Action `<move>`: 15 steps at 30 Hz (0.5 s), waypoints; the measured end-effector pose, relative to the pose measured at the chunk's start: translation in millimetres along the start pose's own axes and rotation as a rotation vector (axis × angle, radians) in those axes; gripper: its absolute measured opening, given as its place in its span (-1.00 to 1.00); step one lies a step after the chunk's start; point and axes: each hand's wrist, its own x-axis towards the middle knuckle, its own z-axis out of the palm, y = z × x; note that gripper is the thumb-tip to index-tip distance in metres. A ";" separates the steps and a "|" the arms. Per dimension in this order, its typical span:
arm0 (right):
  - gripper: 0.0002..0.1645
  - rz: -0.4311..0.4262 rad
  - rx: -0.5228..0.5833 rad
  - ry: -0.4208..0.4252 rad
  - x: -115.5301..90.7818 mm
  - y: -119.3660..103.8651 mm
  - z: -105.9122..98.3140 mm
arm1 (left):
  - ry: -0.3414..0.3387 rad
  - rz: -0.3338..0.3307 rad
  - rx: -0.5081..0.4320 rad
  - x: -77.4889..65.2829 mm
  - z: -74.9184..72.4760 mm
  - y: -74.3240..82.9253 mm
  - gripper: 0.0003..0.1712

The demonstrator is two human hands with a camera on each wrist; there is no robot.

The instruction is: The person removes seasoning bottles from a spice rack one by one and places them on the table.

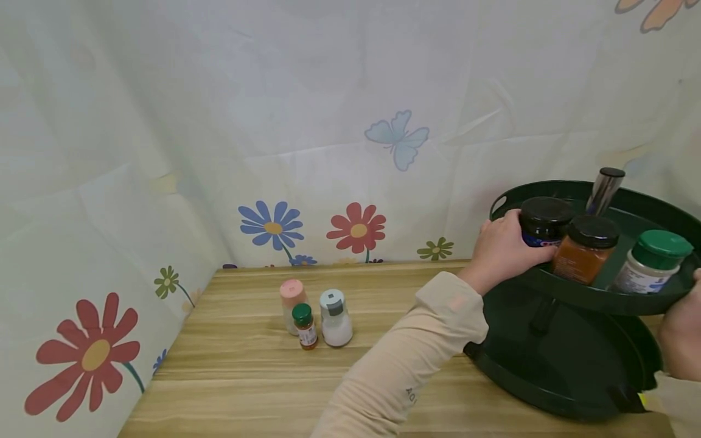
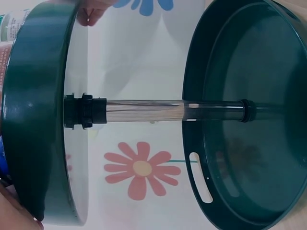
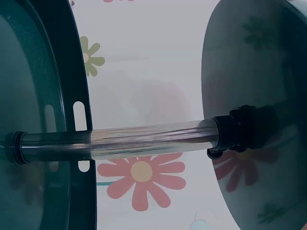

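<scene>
A dark green two-tier rack stands at the right in the head view. Its round upper tray (image 1: 580, 298) carries several jars. At the left rim, my left hand (image 1: 501, 249) grips this tray, its thumb beside a black-lidded jar (image 1: 544, 222) and an orange-brown jar (image 1: 586, 249). My right hand (image 1: 681, 331), partly cut off by the frame edge, holds the opposite side; its fingertips (image 2: 91, 14) show at the rim in the left wrist view. Below lies the lower tray (image 1: 575, 371). A clear tube (image 3: 153, 139) with black collars runs between the tiers.
A green-lidded jar (image 1: 654, 261) and a silver, black-topped cylinder (image 1: 604, 191) also stand in the upper tray. On the wooden table (image 1: 235, 377), left of the rack, are a pink-topped shaker (image 1: 292, 295), a small green-capped bottle (image 1: 305, 328) and a white-topped shaker (image 1: 336, 322). A flowered curtain (image 1: 306, 121) hangs behind.
</scene>
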 end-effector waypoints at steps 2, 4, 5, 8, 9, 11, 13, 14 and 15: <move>-0.75 0.012 0.023 -0.005 -0.6 0.2 0.4 | -0.001 0.016 0.008 0.0 -0.3 -0.4 -0.31; -0.73 0.013 0.039 -0.006 -0.9 0.0 0.7 | 0.000 0.009 -0.004 -0.1 -0.6 -0.3 -0.31; -0.73 0.017 0.042 -0.003 -0.7 -0.2 0.6 | 0.002 0.004 -0.011 -0.1 -0.7 -0.3 -0.31; -0.76 0.015 0.037 0.012 0.1 -1.1 0.8 | 0.008 -0.020 -0.038 -0.1 -0.7 -0.4 -0.29; -0.77 0.023 0.027 0.009 0.4 -1.3 0.9 | 0.010 -0.026 -0.049 -0.1 -0.5 -0.5 -0.29; -0.78 0.038 -0.015 0.008 0.7 -1.3 0.8 | 0.017 -0.035 -0.068 -0.1 0.0 -1.0 -0.29; -0.78 0.030 0.001 0.004 1.0 -1.0 0.8 | 0.025 -0.040 -0.083 -0.1 0.6 -1.2 -0.29; -0.76 0.015 0.036 0.007 1.5 -0.7 0.9 | 0.029 -0.040 -0.086 0.0 0.9 -1.3 -0.29; -0.75 0.002 0.074 0.010 1.9 -0.6 0.9 | 0.033 -0.039 -0.087 0.1 1.0 -1.4 -0.29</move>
